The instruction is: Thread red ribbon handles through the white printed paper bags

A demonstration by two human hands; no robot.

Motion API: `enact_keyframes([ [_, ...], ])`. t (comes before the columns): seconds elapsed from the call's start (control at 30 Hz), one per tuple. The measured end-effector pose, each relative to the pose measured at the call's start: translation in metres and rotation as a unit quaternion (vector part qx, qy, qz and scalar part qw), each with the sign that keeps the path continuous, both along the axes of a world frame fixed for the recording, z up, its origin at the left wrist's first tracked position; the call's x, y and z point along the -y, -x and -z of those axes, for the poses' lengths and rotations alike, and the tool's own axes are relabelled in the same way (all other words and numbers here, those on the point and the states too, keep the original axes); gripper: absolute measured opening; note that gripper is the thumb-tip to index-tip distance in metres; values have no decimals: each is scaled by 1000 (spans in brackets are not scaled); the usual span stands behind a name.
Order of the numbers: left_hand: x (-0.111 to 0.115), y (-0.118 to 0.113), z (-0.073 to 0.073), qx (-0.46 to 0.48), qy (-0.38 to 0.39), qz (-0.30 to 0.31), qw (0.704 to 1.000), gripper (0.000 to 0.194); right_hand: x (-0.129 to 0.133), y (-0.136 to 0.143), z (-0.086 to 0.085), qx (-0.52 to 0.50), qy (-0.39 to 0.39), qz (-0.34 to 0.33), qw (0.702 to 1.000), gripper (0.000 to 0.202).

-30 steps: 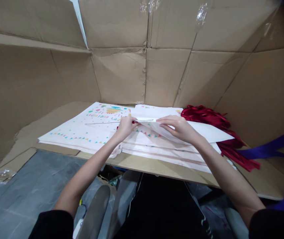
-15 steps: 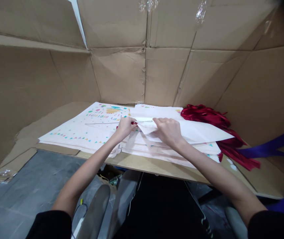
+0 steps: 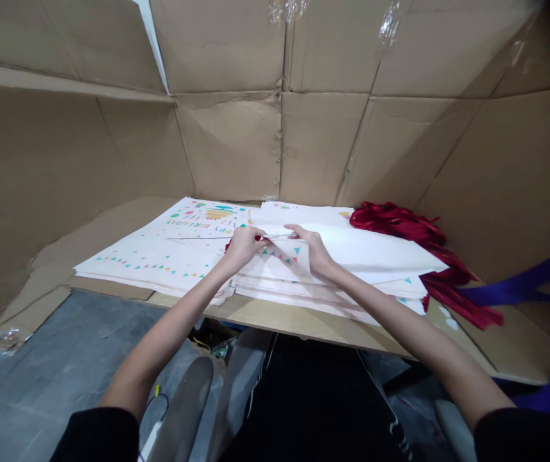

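Note:
My left hand (image 3: 244, 247) is closed in a pinch on a thin dark wire rod (image 3: 197, 239), whose free length points left over the printed stack. A bit of red ribbon (image 3: 228, 244) shows beside those fingers. My right hand (image 3: 314, 247) is closed on the edge of a folded white sheet (image 3: 375, 250), close to my left fingertips. The rod's right part runs towards this edge; its end is hidden by fabric and fingers. A turned-up part of the sheet shows small coloured triangles between my hands.
A stack of white birthday-print sheets (image 3: 135, 250) lies left, and more white sheets (image 3: 294, 295) lie under my hands. A heap of dark red ribbons (image 3: 395, 221) is at right, near a purple strip (image 3: 520, 282). Cardboard walls (image 3: 231, 141) enclose the table (image 3: 275, 321).
My right hand has shifted slightly away and opened its grip outward along the sheet edge. The sheet's corner has turned, and its triangle print now shows. My left hand has barely moved.

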State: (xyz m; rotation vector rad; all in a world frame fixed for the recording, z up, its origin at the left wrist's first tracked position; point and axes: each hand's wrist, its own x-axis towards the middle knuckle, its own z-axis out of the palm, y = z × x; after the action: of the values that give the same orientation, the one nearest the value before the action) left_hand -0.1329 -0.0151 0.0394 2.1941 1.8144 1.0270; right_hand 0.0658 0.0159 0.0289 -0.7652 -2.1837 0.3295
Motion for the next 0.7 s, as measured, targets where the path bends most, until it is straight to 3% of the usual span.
enact_keyframes([
  [0.17, 2, -1, -1, -9, 18, -12, 1000, 15, 1, 2, 0, 49, -72, -35, 996, 25],
  [0.27, 9, 2, 0, -19, 4, 0, 1000, 23, 7, 4, 0, 82, -96, 1, 992, 27],
  [0.43, 31, 21, 5, -89, -78, -37, 992, 58, 15, 11, 5, 156, -194, 104, 963, 20],
  [0.53, 40, 37, 9, -94, -77, -35, 992, 47, 15, 16, 13, 178, -250, 129, 943, 19],
  [0.7, 48, 52, 17, -117, -118, -59, 984, 44, 14, 20, 22, 152, -303, 147, 929, 27],
])
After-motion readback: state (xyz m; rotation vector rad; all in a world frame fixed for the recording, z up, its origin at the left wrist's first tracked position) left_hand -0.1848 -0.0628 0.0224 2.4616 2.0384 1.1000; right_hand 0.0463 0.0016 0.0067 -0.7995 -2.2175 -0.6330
